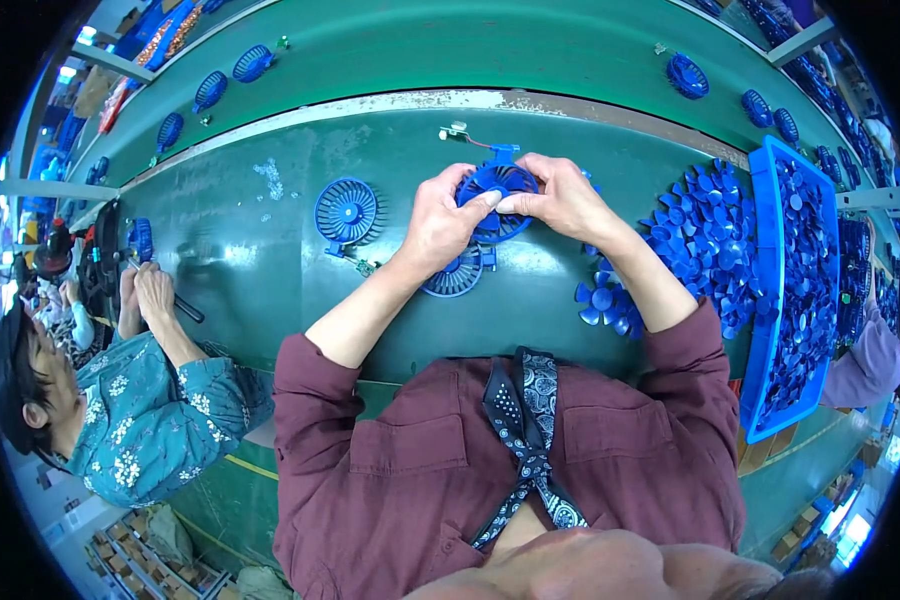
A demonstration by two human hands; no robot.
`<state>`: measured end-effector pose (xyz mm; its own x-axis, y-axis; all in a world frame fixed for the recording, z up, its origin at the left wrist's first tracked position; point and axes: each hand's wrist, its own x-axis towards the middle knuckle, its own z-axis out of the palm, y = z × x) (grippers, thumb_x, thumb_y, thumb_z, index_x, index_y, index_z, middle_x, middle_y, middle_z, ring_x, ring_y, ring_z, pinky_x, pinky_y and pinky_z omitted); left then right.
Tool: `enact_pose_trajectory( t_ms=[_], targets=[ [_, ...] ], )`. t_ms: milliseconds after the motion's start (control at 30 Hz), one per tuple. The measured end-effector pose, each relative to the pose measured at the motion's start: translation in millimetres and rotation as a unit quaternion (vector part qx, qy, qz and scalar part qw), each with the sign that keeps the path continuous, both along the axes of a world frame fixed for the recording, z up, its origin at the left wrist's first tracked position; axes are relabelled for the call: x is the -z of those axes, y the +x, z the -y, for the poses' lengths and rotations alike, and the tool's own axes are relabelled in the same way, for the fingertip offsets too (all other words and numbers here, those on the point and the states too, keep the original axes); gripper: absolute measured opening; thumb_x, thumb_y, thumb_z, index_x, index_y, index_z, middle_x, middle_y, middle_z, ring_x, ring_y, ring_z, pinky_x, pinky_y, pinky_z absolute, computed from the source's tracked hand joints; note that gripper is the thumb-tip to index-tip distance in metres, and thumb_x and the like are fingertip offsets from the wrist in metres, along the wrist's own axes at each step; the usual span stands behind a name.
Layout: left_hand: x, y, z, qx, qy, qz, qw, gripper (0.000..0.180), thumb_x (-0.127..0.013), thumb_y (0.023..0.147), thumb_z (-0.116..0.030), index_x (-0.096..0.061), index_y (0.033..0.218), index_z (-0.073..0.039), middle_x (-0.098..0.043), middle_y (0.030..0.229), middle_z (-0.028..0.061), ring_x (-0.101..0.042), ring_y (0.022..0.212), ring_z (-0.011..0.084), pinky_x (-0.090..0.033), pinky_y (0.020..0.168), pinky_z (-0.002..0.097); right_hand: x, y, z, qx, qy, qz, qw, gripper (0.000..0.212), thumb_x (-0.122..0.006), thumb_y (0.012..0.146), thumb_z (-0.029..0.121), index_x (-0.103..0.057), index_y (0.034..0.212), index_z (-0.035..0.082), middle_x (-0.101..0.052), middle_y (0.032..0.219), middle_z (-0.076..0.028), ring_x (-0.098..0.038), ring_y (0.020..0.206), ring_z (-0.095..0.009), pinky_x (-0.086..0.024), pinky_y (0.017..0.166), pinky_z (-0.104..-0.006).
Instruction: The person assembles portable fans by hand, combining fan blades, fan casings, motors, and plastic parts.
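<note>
Both my hands grip a round blue fan housing (500, 180) above the green table, thumbs pressed together at its middle. My left hand (444, 215) is wrapped round its left side, my right hand (560, 195) round its right. A small circuit board (457, 131) hangs by thin wires from the housing's far end and lies on the table. Partly hidden below my hands is a second fan housing (454, 275). To the left, a fan with a ribbed cage (346, 210) lies flat, its little green board (366, 268) beside it.
Loose blue fan blades (705, 230) heap up on the right, against a blue tray (763, 350) full of more blades. A green conveyor belt (530, 60) with spaced fan housings runs past the far edge. At left, a co-worker's hands (153, 293) hold a blue fan part.
</note>
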<state>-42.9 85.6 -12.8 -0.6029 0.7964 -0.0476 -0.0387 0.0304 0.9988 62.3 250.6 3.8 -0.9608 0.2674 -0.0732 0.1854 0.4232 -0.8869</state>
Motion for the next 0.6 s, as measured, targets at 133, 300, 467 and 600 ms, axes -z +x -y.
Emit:
enact_pose_trajectory(
  t_ms=[133, 300, 467, 600],
  targets=[
    [11.9, -12.6, -11.3, 0.0, -0.083, -0.141, 0.987, 0.033, -0.068, 0.085, -0.015, -0.06, 0.107, 0.008, -0.068, 0.084, 0.0125, -0.064, 0.074, 0.0185, -0.052, 0.07, 0.0315, 31.9, -9.9, -12.3, -0.024, -0.186, 0.012, 0.982, 0.032, -0.081, 0.076, 0.021, -0.066, 0.093, -0.001, -0.066, 0.082, -0.005, -0.058, 0.076, -0.011, -0.048, 0.07, -0.0276],
    [-1.3, -35.8, -5.1, -0.023, -0.098, -0.236, 0.967, 0.049, -0.066, 0.088, -0.025, -0.052, 0.124, 0.004, -0.064, 0.11, 0.0195, -0.064, 0.092, 0.024, -0.052, 0.081, 0.0354, 23.6, -32.8, -74.1, 0.177, -0.129, -0.032, 0.975, 0.04, -0.073, 0.083, 0.025, -0.064, 0.111, -0.003, -0.066, 0.086, -0.005, -0.058, 0.066, -0.01, -0.048, 0.056, -0.0235],
    [-10.7, -39.8, 41.9, 0.136, -0.229, -0.409, 0.873, 0.036, -0.069, 0.084, -0.018, -0.06, 0.113, 0.001, -0.065, 0.101, 0.0156, -0.064, 0.094, 0.0276, -0.052, 0.081, 0.0355, 13.8, 22.2, -84.4, 0.088, 0.26, -0.016, 0.962, 0.047, -0.073, 0.077, 0.016, -0.059, 0.118, -0.001, -0.066, 0.094, -0.014, -0.064, 0.078, -0.02, -0.053, 0.067, -0.0336],
    [5.6, -29.3, 49.8, 0.157, -0.247, -0.477, 0.829, 0.018, -0.063, 0.086, -0.014, -0.058, 0.098, -0.001, -0.063, 0.095, 0.018, -0.061, 0.089, 0.0374, -0.049, 0.076, 0.0449, 16.2, 45.6, -44.8, -0.038, 0.419, 0.09, 0.903, 0.039, -0.071, 0.076, 0.015, -0.061, 0.113, 0.008, -0.06, 0.098, -0.017, -0.063, 0.088, -0.035, -0.051, 0.075, -0.0461]
  ],
)
